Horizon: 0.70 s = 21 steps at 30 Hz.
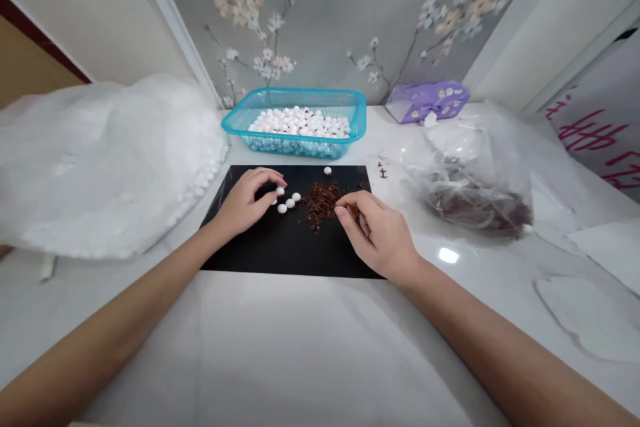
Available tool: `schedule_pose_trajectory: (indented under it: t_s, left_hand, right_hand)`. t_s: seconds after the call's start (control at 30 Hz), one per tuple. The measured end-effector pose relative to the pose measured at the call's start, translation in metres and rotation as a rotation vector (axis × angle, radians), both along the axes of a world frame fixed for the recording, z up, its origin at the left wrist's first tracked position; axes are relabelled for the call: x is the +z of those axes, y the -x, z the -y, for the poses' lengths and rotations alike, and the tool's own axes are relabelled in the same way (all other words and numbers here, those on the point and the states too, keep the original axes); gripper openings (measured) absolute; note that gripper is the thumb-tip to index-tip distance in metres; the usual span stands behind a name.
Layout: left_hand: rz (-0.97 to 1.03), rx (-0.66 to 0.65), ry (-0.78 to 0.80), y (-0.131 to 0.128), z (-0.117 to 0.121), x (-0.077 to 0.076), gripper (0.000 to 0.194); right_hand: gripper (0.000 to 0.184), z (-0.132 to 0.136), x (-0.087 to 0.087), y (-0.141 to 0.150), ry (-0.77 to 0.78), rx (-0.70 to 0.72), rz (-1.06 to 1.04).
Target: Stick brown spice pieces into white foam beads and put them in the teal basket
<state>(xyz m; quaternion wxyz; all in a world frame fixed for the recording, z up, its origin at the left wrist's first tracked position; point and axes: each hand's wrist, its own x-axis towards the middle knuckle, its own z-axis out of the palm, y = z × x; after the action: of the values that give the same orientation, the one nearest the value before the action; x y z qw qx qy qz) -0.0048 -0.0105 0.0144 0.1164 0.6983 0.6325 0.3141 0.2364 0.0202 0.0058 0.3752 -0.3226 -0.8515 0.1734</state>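
My left hand (pixel 247 202) is over the left part of a black mat (pixel 280 257), its thumb and fingertips closed around a small white ball (pixel 280 192). Several more white balls (pixel 290 203) lie beside those fingers. Near the mat's middle is a loose pile of small reddish-brown pieces (pixel 320 204). At the pile's right edge my right hand (pixel 377 230) makes a pinch with thumb and forefinger; whatever sits between the tips is too small to make out. One lone white ball (pixel 327 171) rests by the mat's far edge.
Behind the mat stands a blue plastic basket (pixel 295 95) holding many white balls. A large clear bag of white balls (pixel 110 174) takes up the left side. To the right are a bag of brown pieces (pixel 475 194), a purple packet (pixel 435 102) and a few brown scraps (pixel 383 172).
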Motion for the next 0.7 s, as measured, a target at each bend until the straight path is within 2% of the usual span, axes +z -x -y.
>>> schedule_pose_trajectory:
  t_s: [0.17,0.27,0.4,0.7]
  left_hand:
    - [-0.415,-0.148,0.050,-0.014,0.003,0.005,0.045]
    - [-0.540,-0.155,0.048,-0.017,0.002,0.006,0.042]
    - [-0.575,-0.142,0.038,-0.013,0.001,0.006,0.030]
    - [-0.527,-0.203,0.095,-0.012,0.002,0.010,0.033]
  right_hand:
    - [0.017,0.004,0.000,0.001,-0.015,0.020,0.015]
    - [0.017,0.006,-0.001,0.002,-0.037,0.041,0.027]
    - [0.019,0.007,-0.002,0.003,-0.045,0.061,0.050]
    - [0.016,0.007,-0.001,0.003,-0.031,0.125,0.085]
